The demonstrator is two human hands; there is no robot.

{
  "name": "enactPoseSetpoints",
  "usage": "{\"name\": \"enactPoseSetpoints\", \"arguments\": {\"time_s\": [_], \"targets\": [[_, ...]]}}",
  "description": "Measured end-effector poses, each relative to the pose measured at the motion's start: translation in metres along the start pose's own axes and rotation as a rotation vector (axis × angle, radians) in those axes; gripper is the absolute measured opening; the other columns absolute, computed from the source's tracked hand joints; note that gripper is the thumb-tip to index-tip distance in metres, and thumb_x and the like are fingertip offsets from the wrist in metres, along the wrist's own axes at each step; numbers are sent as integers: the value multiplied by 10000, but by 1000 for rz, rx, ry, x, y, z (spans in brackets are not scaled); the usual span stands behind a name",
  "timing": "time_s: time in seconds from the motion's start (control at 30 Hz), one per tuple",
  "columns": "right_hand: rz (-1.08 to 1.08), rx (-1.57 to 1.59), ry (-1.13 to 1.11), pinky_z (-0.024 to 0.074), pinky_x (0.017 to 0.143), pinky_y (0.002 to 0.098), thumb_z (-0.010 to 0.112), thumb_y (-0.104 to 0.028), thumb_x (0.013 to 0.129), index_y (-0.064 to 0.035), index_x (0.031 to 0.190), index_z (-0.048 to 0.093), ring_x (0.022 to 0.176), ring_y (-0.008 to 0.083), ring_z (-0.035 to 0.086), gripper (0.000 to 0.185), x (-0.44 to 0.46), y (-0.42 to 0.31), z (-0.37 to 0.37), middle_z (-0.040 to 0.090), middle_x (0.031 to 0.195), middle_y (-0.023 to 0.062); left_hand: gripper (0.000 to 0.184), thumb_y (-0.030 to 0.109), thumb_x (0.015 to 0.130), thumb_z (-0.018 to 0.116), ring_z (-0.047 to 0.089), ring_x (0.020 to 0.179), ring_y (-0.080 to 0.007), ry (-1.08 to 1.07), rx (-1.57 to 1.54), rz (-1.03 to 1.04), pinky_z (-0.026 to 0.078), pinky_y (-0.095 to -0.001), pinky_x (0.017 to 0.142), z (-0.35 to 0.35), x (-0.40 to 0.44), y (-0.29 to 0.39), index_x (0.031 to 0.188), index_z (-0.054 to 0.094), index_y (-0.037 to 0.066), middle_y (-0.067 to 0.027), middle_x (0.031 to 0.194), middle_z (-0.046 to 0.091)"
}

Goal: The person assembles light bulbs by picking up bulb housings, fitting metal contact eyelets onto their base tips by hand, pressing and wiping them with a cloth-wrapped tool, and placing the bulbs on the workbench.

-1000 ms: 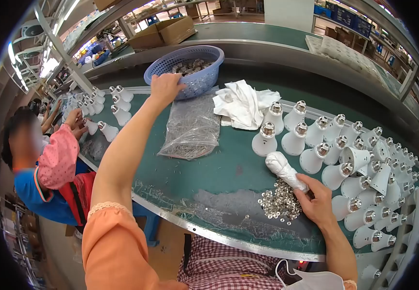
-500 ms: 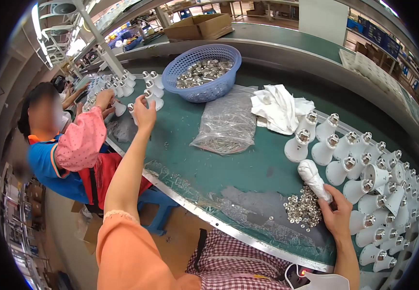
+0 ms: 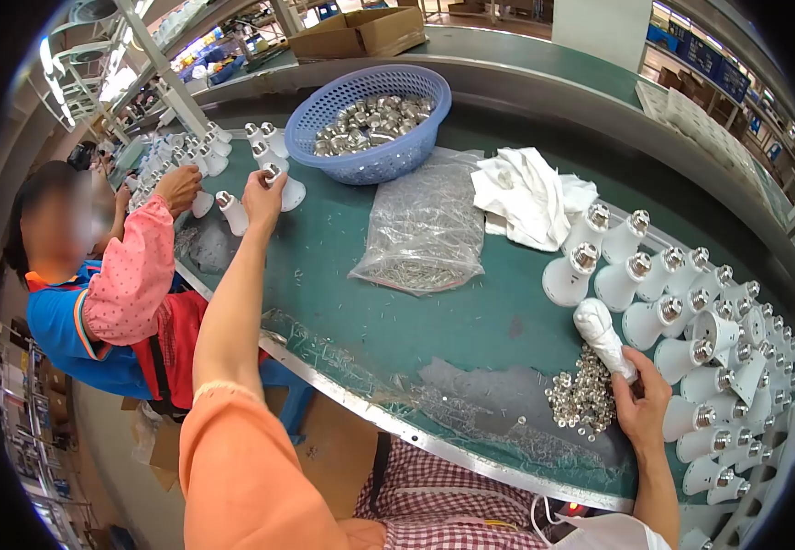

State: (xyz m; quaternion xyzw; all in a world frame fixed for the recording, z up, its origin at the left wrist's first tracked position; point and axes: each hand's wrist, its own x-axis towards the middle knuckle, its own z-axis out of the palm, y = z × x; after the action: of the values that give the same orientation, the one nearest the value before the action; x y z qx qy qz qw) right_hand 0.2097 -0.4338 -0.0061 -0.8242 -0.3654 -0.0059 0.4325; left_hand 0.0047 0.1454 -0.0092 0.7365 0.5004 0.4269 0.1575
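My left hand (image 3: 263, 200) reaches far out to the left, its fingers closed around the metal screw cap of a white bulb housing (image 3: 293, 194) that stands on the green bench. Just left of it another white bulb housing (image 3: 232, 214) stands slightly tilted. My right hand (image 3: 643, 403) grips a tool wrapped in white cloth or tape (image 3: 603, 337); its working end is hidden. Beside that hand lies a pile of small shiny metal pieces (image 3: 581, 392). Rows of white bulb housings with metal caps (image 3: 654, 321) stand to the right.
A blue basket (image 3: 301, 137) of metal caps sits at the back. A clear plastic bag of thin pins (image 3: 420, 229) and a white cloth (image 3: 521, 197) lie before it. On the left a co-worker (image 3: 95, 302) handles more housings. The bench's metal edge (image 3: 397, 426) runs in front.
My left hand has shifted to the housing near the basket, and the tilted housing now stands free beside it. My right hand keeps its hold on the wrapped tool. The view has turned slightly.
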Motion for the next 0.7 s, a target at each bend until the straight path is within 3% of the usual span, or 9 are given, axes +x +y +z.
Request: {"name": "enactPoseSetpoints", "arguments": {"time_s": [0.1,0.17,0.23,0.37,0.43,0.53,0.7], "targets": [[-58,-3,24,397,482,213,642,2,720,-13,1051,604,566,93,514,333,1,2,1,634,822,88,283,189,797,667,587,799,-134,-92,-72,206,459,-263,719,-23,-48,25,980,571,-4,-67,894,620],[-57,-38,17,398,479,217,649,-11,724,-25,1048,610,553,99,512,327,1,3,0,634,818,78,240,132,827,631,575,811,-122,-204,-417,233,461,-259,740,-36,-89,54,1008,561,-10,-51,898,613],[-37,-24,8,400,477,218,660,-26,725,-33,1043,616,544,98,505,321,1,2,-1,638,830,73,261,103,805,644,575,822,-131,-325,-523,232,465,-259,760,-50,-137,99,1028,557,-2,-50,908,607],[-64,40,23,400,477,211,673,-30,730,-49,1053,618,535,74,478,328,-1,3,1,644,878,76,337,82,726,693,589,829,-160,-547,-507,543,474,-278,753,-46,-224,167,1031,563,20,-79,932,606],[-74,30,22,399,476,206,675,-26,732,-54,1061,616,538,66,476,335,-3,1,-2,640,876,72,361,20,722,680,581,880,-140,-689,-550,572,473,-270,806,-34,-251,191,1058,551,5,-65,967,590],[-113,56,17,407,482,212,680,-33,728,-51,1066,610,540,73,483,346,-3,1,-3,631,846,67,345,47,730,686,590,896,-166,-811,-601,560,474,-284,819,-16,-274,209,1044,550,-5,-94,970,593],[-88,61,35,425,498,226,682,-48,725,-48,1067,609,545,95,506,350,-2,4,-5,633,840,77,364,62,735,688,589,903,-169,-846,-597,576,472,-288,823,-13,-279,220,1063,544,1,-94,989,589]]}}
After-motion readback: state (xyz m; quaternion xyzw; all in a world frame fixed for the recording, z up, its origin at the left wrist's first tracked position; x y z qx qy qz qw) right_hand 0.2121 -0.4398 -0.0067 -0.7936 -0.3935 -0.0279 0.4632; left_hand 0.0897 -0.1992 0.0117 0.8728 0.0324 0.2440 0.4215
